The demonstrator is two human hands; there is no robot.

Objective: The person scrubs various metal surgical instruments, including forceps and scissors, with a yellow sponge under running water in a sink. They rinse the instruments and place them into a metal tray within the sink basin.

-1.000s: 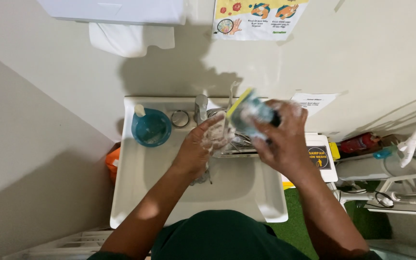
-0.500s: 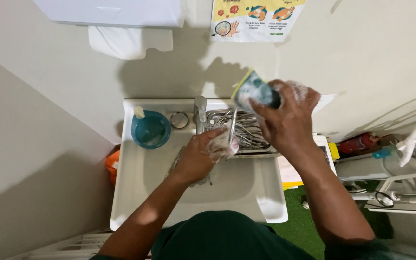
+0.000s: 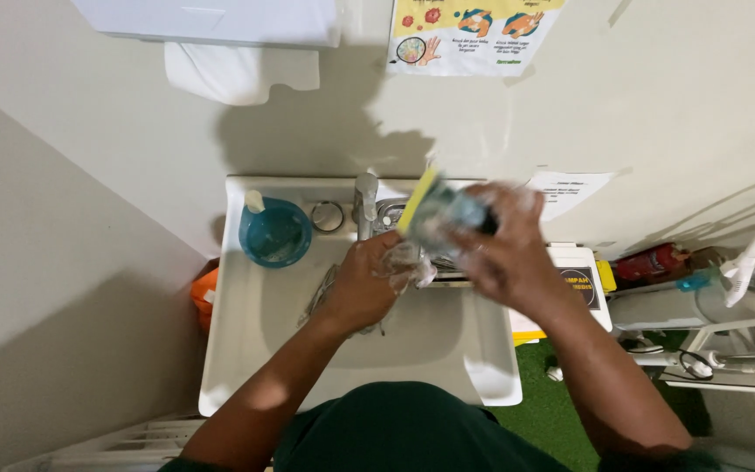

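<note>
A person stands over a white rectangular wall-mounted sink (image 3: 246, 350), seen from above, both bare hands lathered in soap foam. The right hand (image 3: 504, 253), blurred in motion, is raised above the far right corner of the basin with its fingers (image 3: 517, 203) clamped around a yellow-and-green rectangular scrubbing sponge (image 3: 430, 210), whose yellow edge tilts up toward the wall. The left hand (image 3: 367, 284) hangs lower, over the middle of the basin just in front of the grey metal tap (image 3: 365, 199); its fingers (image 3: 402, 260) are curled together, foam clinging to them, though whether they grip anything cannot be told. A round blue plastic bowl (image 3: 275, 233) sits on the sink's back ledge to the left of the tap, with a small round metal fitting (image 3: 328, 216) between them. On the wall above hang a white paper-towel dispenser (image 3: 220, 22) and a yellow illustrated poster (image 3: 469, 31).
</note>
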